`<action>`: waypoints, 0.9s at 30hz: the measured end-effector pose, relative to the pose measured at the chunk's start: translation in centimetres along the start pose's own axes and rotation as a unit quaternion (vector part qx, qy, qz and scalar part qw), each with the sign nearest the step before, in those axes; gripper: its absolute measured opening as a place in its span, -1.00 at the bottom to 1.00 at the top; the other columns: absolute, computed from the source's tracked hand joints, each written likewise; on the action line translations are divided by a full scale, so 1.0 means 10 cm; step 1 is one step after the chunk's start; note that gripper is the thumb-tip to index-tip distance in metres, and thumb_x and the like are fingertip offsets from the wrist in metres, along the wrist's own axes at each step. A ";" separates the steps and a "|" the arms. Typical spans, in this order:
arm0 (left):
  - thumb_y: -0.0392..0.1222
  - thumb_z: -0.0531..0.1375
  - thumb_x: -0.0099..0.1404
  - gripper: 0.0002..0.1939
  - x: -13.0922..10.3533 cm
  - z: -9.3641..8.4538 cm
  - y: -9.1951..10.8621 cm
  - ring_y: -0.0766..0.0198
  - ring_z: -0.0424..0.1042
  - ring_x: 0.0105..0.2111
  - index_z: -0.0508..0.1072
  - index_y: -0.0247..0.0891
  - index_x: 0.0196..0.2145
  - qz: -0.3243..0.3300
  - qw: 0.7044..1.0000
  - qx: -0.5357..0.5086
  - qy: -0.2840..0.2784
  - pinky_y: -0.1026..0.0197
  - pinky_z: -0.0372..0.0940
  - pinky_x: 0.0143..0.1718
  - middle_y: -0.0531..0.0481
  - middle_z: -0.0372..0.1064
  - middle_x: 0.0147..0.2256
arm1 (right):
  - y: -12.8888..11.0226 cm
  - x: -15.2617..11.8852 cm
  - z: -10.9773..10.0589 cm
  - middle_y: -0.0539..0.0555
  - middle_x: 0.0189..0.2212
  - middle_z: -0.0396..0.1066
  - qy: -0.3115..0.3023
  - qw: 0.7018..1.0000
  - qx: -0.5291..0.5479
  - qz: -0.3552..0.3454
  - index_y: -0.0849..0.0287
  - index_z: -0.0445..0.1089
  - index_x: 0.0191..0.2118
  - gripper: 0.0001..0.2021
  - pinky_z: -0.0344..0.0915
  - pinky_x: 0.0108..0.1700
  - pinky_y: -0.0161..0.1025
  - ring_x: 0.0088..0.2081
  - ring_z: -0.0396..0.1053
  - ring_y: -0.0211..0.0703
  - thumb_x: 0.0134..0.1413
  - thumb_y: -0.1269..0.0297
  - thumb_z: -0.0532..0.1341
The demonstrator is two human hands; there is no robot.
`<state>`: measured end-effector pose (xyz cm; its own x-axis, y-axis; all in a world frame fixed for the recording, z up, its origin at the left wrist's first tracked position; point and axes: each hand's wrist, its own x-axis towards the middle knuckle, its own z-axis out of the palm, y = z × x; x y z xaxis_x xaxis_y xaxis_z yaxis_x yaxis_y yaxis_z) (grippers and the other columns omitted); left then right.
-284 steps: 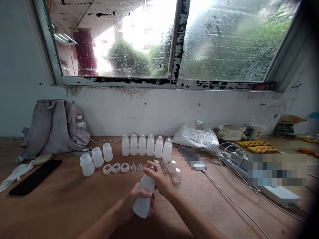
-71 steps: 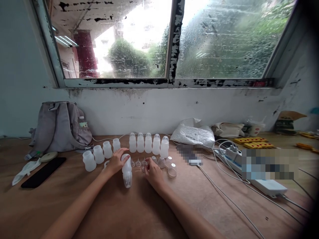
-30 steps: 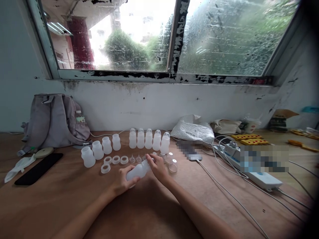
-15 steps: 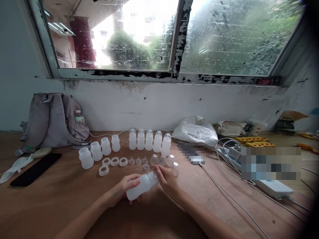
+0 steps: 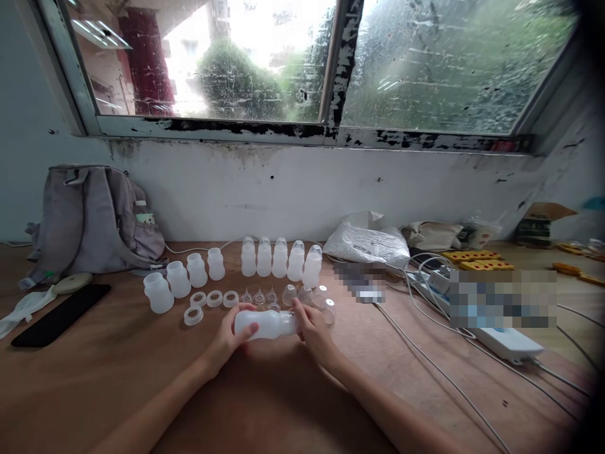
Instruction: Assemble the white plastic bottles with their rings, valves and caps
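A frosted bottle lies nearly level between my hands. My left hand is wrapped round its base end. At the clear capped end, the fingers of my right hand grip the cap. Just beyond are several white rings, several clear teats, partly hidden by the bottle, and several clear caps near my right fingers. Farther back, several open bottles stand at the left, and a row of several capped bottles stands in the middle.
A grey backpack and a black flat object are at the left. Toward the right are a silver bag, white cables, a power strip and yellow blocks. A wall with a window rises behind the table.
The held bottle has turned from slanted to nearly level and moved up a little with my left hand. The whole view has shifted slightly.
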<state>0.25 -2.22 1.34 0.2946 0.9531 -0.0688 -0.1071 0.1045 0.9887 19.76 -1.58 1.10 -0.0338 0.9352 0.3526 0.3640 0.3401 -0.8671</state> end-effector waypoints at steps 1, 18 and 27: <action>0.06 0.19 0.04 -0.54 -0.01 0.01 0.01 0.31 0.36 -0.46 0.25 -0.24 -0.17 0.045 0.998 0.046 0.005 0.37 0.24 -0.64 -0.02 0.31 -0.33 | 0.02 0.02 0.00 -0.08 -0.78 0.04 0.002 0.999 0.024 0.035 0.19 0.14 -0.65 -0.54 -0.05 -0.65 -0.37 -0.70 0.03 -0.35 0.12 -0.01 -0.10; 0.00 0.14 0.07 -0.63 -0.10 0.07 0.13 0.29 0.29 -0.48 0.46 -0.37 -0.31 0.054 0.976 0.167 -0.128 0.33 0.12 -0.51 -0.02 0.36 -0.46 | -0.03 0.02 -0.01 -0.09 -0.71 -0.07 -0.032 0.997 0.064 -0.001 0.18 0.01 -0.68 -0.63 -0.13 -0.60 -0.36 -0.63 -0.06 -0.37 0.04 0.13 0.00; -0.05 0.18 0.01 -0.64 -0.07 0.08 0.01 0.40 0.15 -0.64 0.45 -0.39 -0.30 -0.017 0.993 0.061 -0.101 0.38 0.01 -0.70 0.04 0.23 -0.59 | -0.02 0.02 -0.02 -0.11 -0.72 -0.06 -0.026 0.991 0.128 0.026 0.15 -0.02 -0.68 -0.71 -0.12 -0.63 -0.37 -0.66 -0.06 -0.38 -0.04 0.22 0.00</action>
<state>0.80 -3.07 1.56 0.4821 0.8718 -0.0871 0.0183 0.0894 0.9958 19.84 -1.50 1.39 -0.0719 0.9539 0.2915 0.1179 0.2983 -0.9472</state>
